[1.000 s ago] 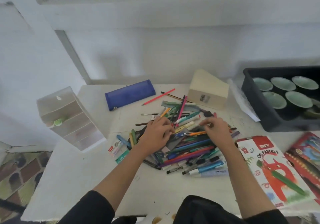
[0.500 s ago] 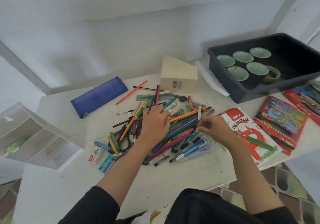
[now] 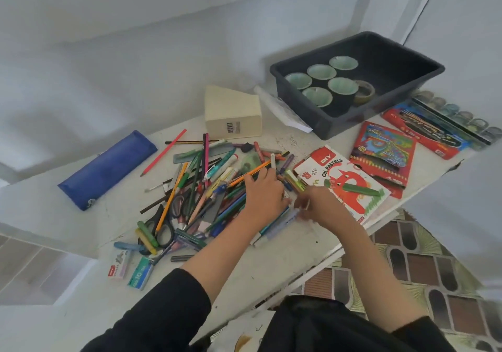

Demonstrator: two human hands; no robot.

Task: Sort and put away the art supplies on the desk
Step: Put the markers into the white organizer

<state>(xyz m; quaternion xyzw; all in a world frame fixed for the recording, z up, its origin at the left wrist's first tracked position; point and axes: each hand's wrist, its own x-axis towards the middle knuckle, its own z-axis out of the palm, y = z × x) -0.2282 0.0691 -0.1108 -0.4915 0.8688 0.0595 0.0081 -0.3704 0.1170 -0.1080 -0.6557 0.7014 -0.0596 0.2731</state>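
Note:
A loose pile of pens, pencils and markers [image 3: 206,188] lies mid-desk, with black scissors [image 3: 163,224] at its left edge. My left hand [image 3: 264,191] rests on the pile's right side, fingers stretched over an orange pencil [image 3: 250,173]. Just beside it, my right hand [image 3: 317,205] is blurred, its fingertips down at the markers near the desk's front edge; what it holds is unclear. An oil pastels box [image 3: 345,183] with a green crayon [image 3: 358,188] on it lies right of my hands. A blue pencil case [image 3: 108,169] lies at the left.
A cream box [image 3: 233,115] stands behind the pile. A black tub [image 3: 326,123] with several green cups and a tape roll sits back right. Coloured-pencil boxes [image 3: 383,156] and a paint-pot strip [image 3: 456,115] lie right. Two staple boxes [image 3: 119,264] lie front left. The desk edge [image 3: 312,264] runs close under my arms.
My view has swung right, and the white drawer unit has left the frame. Both hands have shifted to the pile's right side and drawn close together.

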